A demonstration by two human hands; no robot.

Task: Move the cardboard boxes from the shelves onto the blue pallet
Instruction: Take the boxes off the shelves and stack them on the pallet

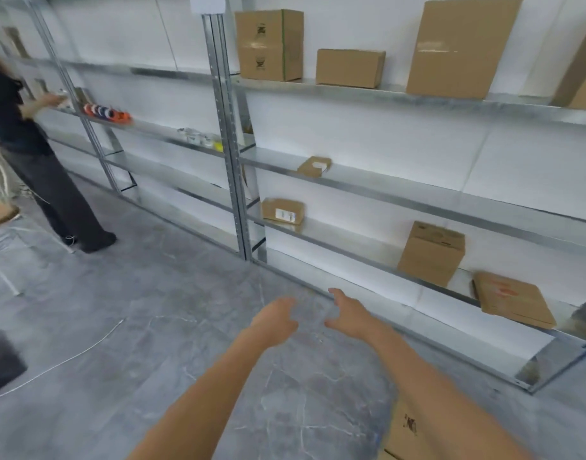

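Far off to the left of the hands, another person [26,144] in dark clothes stands at the shelving, one hand on a shelf. A row of orange and dark tape rolls [107,112] sits on that shelf, just to that person's right. A grey metal upright [230,144] rises up and to the left of the hands.

The left hand [275,318] reaches out over the grey floor [152,327], fingers loose and spread, holding nothing. Straight above it, a small labelled box [282,211] lies on a low shelf, and a tall box [268,44] stands on the top shelf. A little flat box [314,166] sits on the middle shelf, above the gap between the hands.

The right hand [349,313] is near the left one with a gap between them, also spread and empty, just short of the rack's bottom rail. High above it is a squat box [349,68]. Further right, a large box [460,44] leans on the wall. On the low shelf to the right of the right hand stands an upright box [431,254], and beyond it a flat box [513,300] lies tilted. Under the right forearm, another box [407,426] sits on the floor.
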